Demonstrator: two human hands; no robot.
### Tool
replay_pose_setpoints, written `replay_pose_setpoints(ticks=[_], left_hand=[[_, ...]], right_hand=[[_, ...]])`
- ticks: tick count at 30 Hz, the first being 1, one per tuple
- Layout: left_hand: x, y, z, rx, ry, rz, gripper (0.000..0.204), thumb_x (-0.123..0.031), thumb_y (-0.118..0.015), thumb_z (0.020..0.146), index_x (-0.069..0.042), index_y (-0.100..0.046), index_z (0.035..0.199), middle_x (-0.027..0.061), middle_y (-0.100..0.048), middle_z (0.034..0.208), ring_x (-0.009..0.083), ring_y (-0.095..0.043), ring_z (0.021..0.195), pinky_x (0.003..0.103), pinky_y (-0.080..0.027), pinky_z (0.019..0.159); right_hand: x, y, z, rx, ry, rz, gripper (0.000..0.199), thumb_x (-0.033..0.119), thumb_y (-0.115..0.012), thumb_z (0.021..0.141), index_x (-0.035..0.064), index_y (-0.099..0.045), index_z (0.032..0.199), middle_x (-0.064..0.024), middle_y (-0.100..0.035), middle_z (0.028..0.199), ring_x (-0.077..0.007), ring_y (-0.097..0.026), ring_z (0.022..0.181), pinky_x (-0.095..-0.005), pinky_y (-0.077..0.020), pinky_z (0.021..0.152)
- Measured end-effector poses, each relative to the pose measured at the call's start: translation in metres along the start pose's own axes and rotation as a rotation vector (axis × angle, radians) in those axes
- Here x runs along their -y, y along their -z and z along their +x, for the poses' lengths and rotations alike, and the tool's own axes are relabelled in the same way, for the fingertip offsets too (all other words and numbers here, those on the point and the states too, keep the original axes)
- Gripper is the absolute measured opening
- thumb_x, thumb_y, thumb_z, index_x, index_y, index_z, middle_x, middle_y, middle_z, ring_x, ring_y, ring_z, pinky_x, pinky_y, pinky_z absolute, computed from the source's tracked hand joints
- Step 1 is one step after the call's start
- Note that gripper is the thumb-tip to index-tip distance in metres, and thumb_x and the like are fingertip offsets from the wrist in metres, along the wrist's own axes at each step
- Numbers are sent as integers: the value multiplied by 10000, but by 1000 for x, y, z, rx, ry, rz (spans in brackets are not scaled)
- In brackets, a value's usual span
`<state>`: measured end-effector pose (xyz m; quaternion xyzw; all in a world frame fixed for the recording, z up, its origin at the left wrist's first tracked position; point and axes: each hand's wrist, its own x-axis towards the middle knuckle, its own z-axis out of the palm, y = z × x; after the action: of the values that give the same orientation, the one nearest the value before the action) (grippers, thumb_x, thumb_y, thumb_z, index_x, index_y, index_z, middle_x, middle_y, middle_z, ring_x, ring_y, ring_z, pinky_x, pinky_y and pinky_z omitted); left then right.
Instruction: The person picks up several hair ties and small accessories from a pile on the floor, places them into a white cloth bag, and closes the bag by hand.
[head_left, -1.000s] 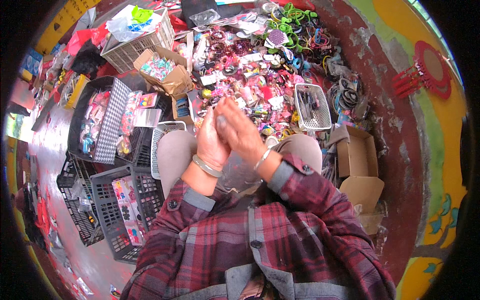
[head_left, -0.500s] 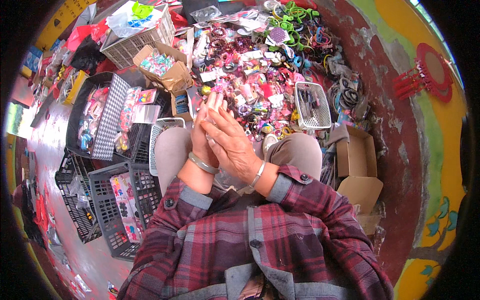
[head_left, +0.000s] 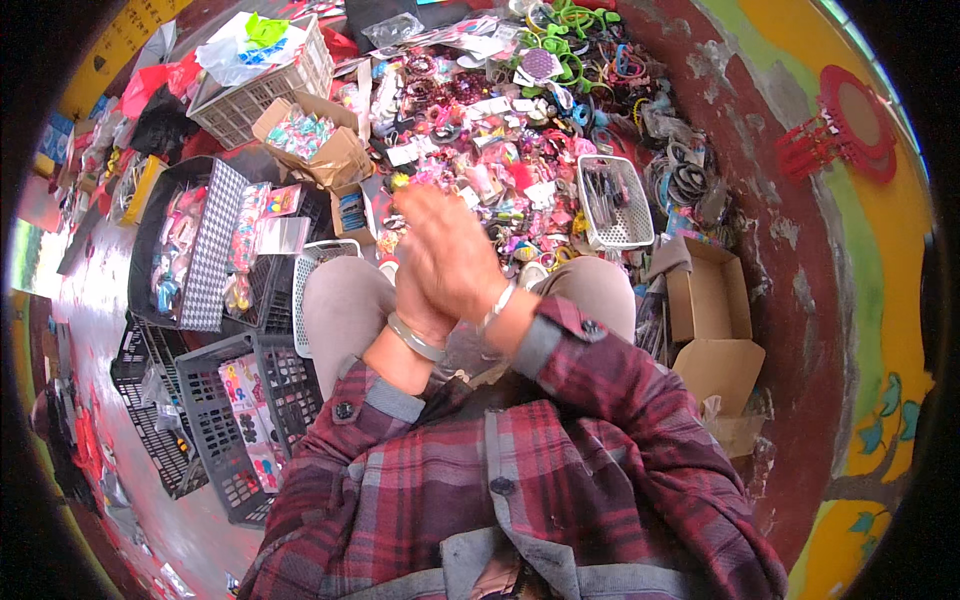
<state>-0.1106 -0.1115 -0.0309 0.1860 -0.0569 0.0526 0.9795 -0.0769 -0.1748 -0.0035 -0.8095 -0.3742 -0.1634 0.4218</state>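
My right hand lies across my left hand, palm against palm, above my lap. The right fingers are stretched out and pressed flat, though motion blurs them. Most of the left hand is hidden behind the right one; its wrist and the heel of the palm show. Whether anything lies between the palms cannot be seen. A pale bangle is on my left wrist and a thin silver bracelet on my right. Beyond my hands spreads a heap of small hair accessories and trinkets in pink, red and other colours.
A white basket holds dark packets at the right, near an open cardboard box. Black crates and a houndstooth-patterned box stand left. Farther back are a carton of wrapped items and a beige crate. Green headbands lie at the far side.
My right hand has slid up and leftward over the left hand, covering the left fingers that showed before. Both hands stay pressed together. The view has shifted slightly.
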Motion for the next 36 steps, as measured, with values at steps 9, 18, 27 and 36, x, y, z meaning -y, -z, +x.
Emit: replay_pose_setpoints(ticks=[9,18,27,36], left_hand=[[-20,17,14,-48,67,113,572,-387,-270,943,-53,-195,1400,121,-170,1465,209,-144,1358,374,-119,1107],[-21,-2,15,-173,115,161,511,-372,-242,965,-59,-300,1365,90,-372,1368,211,-381,1222,349,-271,1040],[-8,-8,8,-206,198,-3,480,-382,-320,953,-90,-354,1333,68,-437,1307,185,-409,1197,333,-296,1018],[-11,9,1,-105,260,-134,453,-358,-314,959,-95,-341,1326,67,-422,1309,204,-413,1199,342,-344,1000]], right_hand=[[32,17,-22,120,27,13,419,120,-517,798,41,-496,1209,-219,-402,1300,-388,-359,1232,-496,-257,1027],[0,7,-19,-13,-56,126,442,176,-533,805,31,-478,1219,-266,-399,1277,-444,-329,1223,-480,-251,1034],[-31,9,2,-88,-155,59,408,167,-494,836,38,-480,1222,-229,-432,1268,-400,-359,1223,-469,-266,1034],[4,13,-1,76,26,-102,456,231,-465,852,35,-449,1264,-185,-389,1334,-398,-296,1268,-465,-202,1064]])
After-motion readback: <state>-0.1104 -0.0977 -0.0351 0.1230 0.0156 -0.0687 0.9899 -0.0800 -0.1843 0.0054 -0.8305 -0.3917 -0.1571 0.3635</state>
